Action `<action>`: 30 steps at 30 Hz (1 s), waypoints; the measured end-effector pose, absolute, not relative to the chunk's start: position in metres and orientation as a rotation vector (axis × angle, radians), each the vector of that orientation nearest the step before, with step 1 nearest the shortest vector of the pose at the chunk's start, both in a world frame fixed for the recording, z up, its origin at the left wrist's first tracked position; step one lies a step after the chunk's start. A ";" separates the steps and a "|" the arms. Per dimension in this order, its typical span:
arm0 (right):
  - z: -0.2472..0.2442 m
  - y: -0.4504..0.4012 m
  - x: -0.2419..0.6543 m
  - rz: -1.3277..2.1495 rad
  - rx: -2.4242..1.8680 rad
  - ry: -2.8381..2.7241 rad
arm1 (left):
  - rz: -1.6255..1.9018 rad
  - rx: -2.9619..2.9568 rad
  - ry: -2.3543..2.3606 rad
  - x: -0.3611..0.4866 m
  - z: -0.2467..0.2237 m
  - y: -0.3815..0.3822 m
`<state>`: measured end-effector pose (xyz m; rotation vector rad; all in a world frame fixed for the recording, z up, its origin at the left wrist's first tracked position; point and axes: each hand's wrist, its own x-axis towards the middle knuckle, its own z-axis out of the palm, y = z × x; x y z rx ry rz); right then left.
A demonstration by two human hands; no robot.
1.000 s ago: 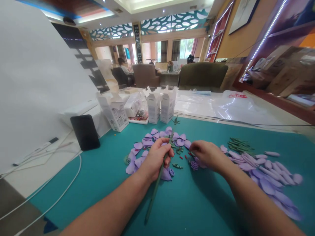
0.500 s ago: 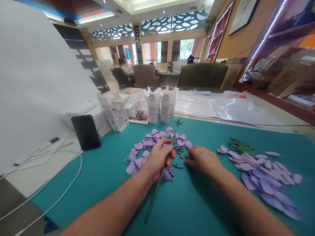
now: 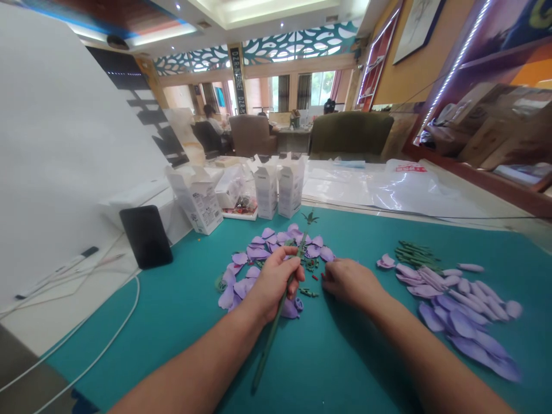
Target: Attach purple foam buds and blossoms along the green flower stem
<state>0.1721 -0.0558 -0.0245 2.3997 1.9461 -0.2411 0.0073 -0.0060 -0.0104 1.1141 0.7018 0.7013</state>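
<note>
Teal mat [image 3: 366, 374], lilac petals [image 3: 257, 252], one green stem [image 3: 268, 351] in the left hand [image 3: 278, 282].
Black tablet [image 3: 145, 237] propped up, white boxes [image 3: 266, 192] at the mat's back edge, loose petals, then the left hand closed round the stem, which slants up to a leafy tip [image 3: 309, 218]. Small red pieces [image 3: 315, 277] next, right hand [image 3: 351, 282] bunched beside them, can't tell if it's pinching anything. Further over, green sticks [image 3: 414, 253] and more purple petals [image 3: 463, 323].

Green stem [image 3: 269, 340] in left fingers [image 3: 286, 251]
</note>
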 end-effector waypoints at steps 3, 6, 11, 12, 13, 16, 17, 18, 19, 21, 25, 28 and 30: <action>-0.025 -0.056 0.175 -0.226 2.390 1.946 | 0.705 1.111 0.695 0.008 -0.010 -0.006; -0.026 -0.056 0.176 -0.214 2.372 1.954 | 0.705 1.106 0.691 0.008 -0.010 -0.006; -0.028 -0.056 0.171 -0.172 2.361 1.971 | 0.693 1.100 0.712 0.008 -0.009 -0.007; -0.028 -0.056 0.169 -0.161 2.358 1.976 | 0.691 1.100 0.715 0.008 -0.008 -0.007; -0.028 -0.056 0.167 -0.149 2.358 1.982 | 0.689 1.100 0.717 0.008 -0.008 -0.007; -0.025 -0.055 0.163 -0.175 2.439 1.984 | 0.685 1.101 0.716 0.008 -0.007 -0.007; -0.024 -0.055 0.163 -0.212 2.494 1.984 | 0.682 1.101 0.715 0.008 -0.008 -0.007; -0.023 -0.055 0.162 -0.258 2.552 1.990 | 0.678 1.101 0.715 0.008 -0.008 -0.007; -0.022 -0.054 0.162 -0.309 2.608 2.005 | 0.673 1.103 0.713 0.008 -0.008 -0.007; -0.021 -0.054 0.163 -0.410 2.688 2.065 | 0.661 1.106 0.708 0.008 -0.009 -0.006; -0.022 -0.053 0.166 -0.640 2.789 2.188 | 0.657 1.138 0.698 0.007 -0.010 -0.006; -0.025 -0.052 0.169 -0.811 2.788 2.283 | 0.657 1.191 0.685 0.006 -0.009 -0.007; -0.025 -0.051 0.171 -0.987 2.789 2.359 | 0.650 1.239 0.686 0.005 -0.008 -0.007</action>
